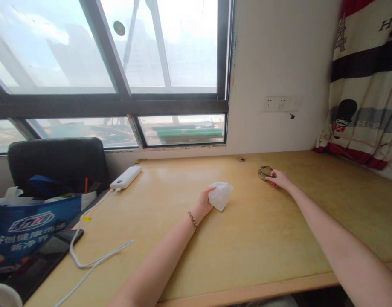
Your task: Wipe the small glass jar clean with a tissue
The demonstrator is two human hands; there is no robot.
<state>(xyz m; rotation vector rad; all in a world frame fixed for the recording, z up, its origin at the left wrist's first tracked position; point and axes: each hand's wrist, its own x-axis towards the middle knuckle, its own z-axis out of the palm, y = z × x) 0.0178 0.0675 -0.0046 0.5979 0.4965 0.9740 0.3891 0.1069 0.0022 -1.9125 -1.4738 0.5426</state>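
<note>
My left hand (206, 202), with a braided bracelet at its wrist, is closed on a white tissue (221, 195). The tissue is bunched, and one corner hangs towards the wooden table (247, 247). Farther right and a little deeper over the table, my right hand (279, 178) pinches a pair of glasses (265, 172) with thin dark frames. The glasses stick out to the left of the fingers, and the hand covers part of them. Tissue and glasses are apart.
At the left lie a white power bank (126, 177) and its white cable (96, 261). A blue bag (32, 226) stands before a black chair back (58, 164). A dark tablet-like slab (45, 260) lies near a white cup rim (5, 294). A patterned curtain (365, 85) hangs at right.
</note>
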